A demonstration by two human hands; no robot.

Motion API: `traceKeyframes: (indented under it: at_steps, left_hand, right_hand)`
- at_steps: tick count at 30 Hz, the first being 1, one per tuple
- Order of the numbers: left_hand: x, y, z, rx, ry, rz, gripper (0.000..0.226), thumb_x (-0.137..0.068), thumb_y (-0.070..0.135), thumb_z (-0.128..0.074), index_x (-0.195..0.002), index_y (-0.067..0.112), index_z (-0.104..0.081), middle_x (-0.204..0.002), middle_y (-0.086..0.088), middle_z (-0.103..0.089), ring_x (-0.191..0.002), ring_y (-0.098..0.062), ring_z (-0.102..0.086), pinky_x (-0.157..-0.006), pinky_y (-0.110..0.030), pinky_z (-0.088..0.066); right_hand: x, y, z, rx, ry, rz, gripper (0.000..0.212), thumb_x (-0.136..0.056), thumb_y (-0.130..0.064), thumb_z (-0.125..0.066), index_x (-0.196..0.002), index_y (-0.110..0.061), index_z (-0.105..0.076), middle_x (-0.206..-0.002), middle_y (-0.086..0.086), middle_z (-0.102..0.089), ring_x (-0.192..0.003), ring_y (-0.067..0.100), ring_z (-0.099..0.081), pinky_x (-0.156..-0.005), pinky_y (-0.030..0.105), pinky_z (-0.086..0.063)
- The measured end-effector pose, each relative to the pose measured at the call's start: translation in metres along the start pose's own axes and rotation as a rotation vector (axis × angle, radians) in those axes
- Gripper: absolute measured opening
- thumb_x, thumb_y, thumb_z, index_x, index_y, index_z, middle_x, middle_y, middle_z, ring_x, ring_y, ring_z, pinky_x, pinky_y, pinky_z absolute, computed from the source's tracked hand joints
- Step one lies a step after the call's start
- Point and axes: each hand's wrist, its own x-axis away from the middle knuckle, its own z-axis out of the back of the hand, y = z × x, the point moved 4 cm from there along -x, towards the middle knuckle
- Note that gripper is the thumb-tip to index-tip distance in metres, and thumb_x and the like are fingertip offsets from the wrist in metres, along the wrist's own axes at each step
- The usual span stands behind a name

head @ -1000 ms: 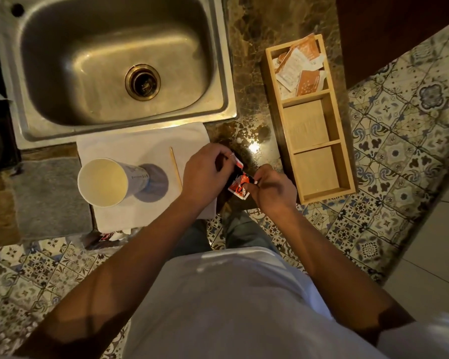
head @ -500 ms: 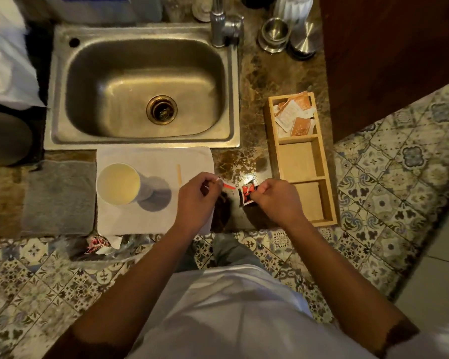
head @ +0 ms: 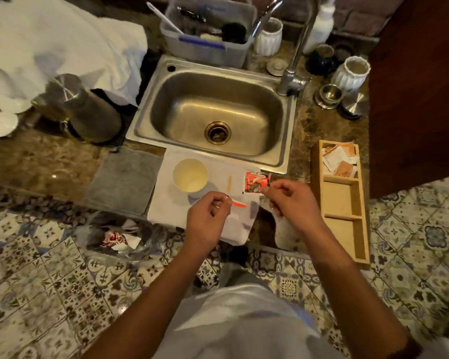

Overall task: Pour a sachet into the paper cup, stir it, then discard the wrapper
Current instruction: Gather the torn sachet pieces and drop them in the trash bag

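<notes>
Marble counter [head: 49,164] below; sachet [head: 257,183] pinched by right hand [head: 290,203], torn strip [head: 237,204] by left hand [head: 208,218], hands apart.

No readable text anywhere. Red sachet [head: 256,182] held in the right hand [head: 290,200] has printing, too blurred to read. Sachets in wooden organizer [head: 340,161] at right: print illegible too.

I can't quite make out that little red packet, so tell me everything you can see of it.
The packet is a small, flat, glossy red sachet with white and dark print. Its top strip is torn off and pinched in the left hand. The right hand pinches the packet's right edge, holding it above the white cloth, right of the paper cup.
</notes>
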Motion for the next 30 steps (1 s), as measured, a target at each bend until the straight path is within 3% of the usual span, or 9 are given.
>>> traceKeyframes:
  at_steps: [3,7,10,12,19,23,28,30]
  left_hand:
    - [0.012,-0.002,0.044,0.027,0.098,0.002,0.006,-0.094,0.021,-0.067,-0.09,0.023,-0.069,-0.075,-0.002,-0.07,-0.06,-0.008,-0.056,-0.061,-0.025,-0.046]
    - [0.037,-0.011,0.101,0.1,0.213,0.022,0.005,-0.096,0.024,-0.066,-0.093,0.025,-0.07,-0.08,0.002,-0.073,-0.071,-0.008,-0.065,-0.066,-0.027,-0.052]
    - [0.051,-0.021,0.132,0.129,0.272,0.064,0.005,-0.096,0.027,-0.066,-0.094,0.026,-0.07,-0.082,0.004,-0.073,-0.071,-0.01,-0.064,-0.059,-0.021,-0.05]
    - [0.058,-0.028,0.15,0.124,0.305,0.069,0.005,-0.095,0.029,-0.067,-0.092,0.028,-0.07,-0.083,0.003,-0.073,-0.073,-0.013,-0.063,-0.063,-0.024,-0.05]
    - [0.08,-0.028,0.207,0.143,0.386,0.038,0.006,-0.095,0.026,-0.066,-0.09,0.025,-0.069,-0.078,0.0,-0.07,-0.056,0.002,-0.054,-0.06,-0.026,-0.046]
    - [0.078,-0.017,0.235,0.161,0.444,0.013,0.006,-0.095,0.028,-0.066,-0.092,0.024,-0.069,-0.078,-0.003,-0.067,-0.058,-0.002,-0.054,-0.062,-0.033,-0.048]
    - [0.076,-0.002,0.263,0.183,0.561,-0.005,0.006,-0.096,0.025,-0.066,-0.096,0.021,-0.07,-0.09,-0.015,-0.072,-0.069,-0.011,-0.058,-0.057,-0.02,-0.047]
    - [0.076,0.0,0.271,0.196,0.614,-0.002,0.006,-0.096,0.026,-0.066,-0.096,0.022,-0.07,-0.091,-0.016,-0.072,-0.071,-0.013,-0.059,-0.059,-0.023,-0.049]
  right_hand:
    - [0.013,-0.012,-0.027,0.031,-0.05,0.053,0.016,-0.091,-0.028,-0.075,-0.088,-0.013,-0.076,-0.058,0.0,-0.064,-0.05,0.013,-0.054,-0.051,0.029,-0.046]
    - [0.031,-0.025,-0.065,0.028,-0.1,0.104,0.016,-0.094,-0.022,-0.072,-0.084,-0.01,-0.074,-0.057,0.0,-0.062,-0.048,0.016,-0.05,-0.049,0.03,-0.043]
    - [0.045,-0.033,-0.091,0.025,-0.136,0.136,0.014,-0.096,-0.018,-0.069,-0.086,-0.012,-0.075,-0.056,0.001,-0.062,-0.048,0.019,-0.05,-0.049,0.031,-0.043]
    - [0.055,-0.042,-0.109,0.033,-0.159,0.162,0.013,-0.096,-0.017,-0.069,-0.087,-0.011,-0.075,-0.057,0.001,-0.061,-0.048,0.018,-0.049,-0.048,0.03,-0.043]
    - [0.076,-0.08,-0.161,0.058,-0.204,0.25,0.014,-0.093,-0.021,-0.072,-0.085,-0.011,-0.074,-0.058,0.004,-0.064,-0.049,0.017,-0.051,-0.05,0.033,-0.045]
    - [0.076,-0.113,-0.185,0.077,-0.246,0.311,0.016,-0.094,-0.024,-0.072,-0.085,-0.011,-0.074,-0.059,0.005,-0.064,-0.048,0.015,-0.051,-0.051,0.031,-0.044]
    - [0.066,-0.145,-0.214,0.091,-0.336,0.401,0.016,-0.095,-0.023,-0.071,-0.085,-0.011,-0.074,-0.061,0.009,-0.063,-0.047,0.014,-0.05,-0.048,0.027,-0.042]
    - [0.06,-0.155,-0.225,0.101,-0.387,0.428,0.016,-0.095,-0.024,-0.07,-0.085,-0.012,-0.075,-0.062,0.013,-0.062,-0.047,0.016,-0.049,-0.049,0.029,-0.042]
